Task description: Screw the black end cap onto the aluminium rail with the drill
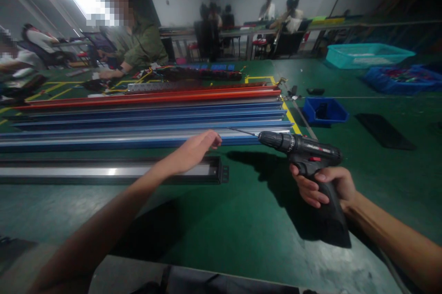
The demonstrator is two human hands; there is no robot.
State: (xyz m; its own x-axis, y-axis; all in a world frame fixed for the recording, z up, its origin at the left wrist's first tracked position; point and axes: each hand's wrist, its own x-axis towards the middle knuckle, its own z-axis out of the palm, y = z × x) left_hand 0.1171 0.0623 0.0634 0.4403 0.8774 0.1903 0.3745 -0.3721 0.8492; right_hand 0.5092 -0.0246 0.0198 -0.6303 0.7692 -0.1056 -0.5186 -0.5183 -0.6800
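Observation:
My right hand [324, 186] is wrapped round the grip of a black cordless drill [314, 149], a finger by its red-marked trigger area. A long thin bit [243, 132] points left from the chuck. Near the bit's tip is my left hand [200, 147], its fingers curled together; whatever they may hold is hidden. That hand hovers over the right end of a long dark-framed metal profile [113, 172], which has a slotted end bracket [225, 174]. Behind it lie several blue profiles [155, 137] and orange-red ones [165, 99], side by side.
On the green table [241, 225], a small blue bin [324, 111] and a flat black piece [385, 130] lie right. Farther back are a turquoise tray [369, 57] and a blue tray of small parts [404, 77]. A co-worker in a green sleeve [148, 41] works across the table.

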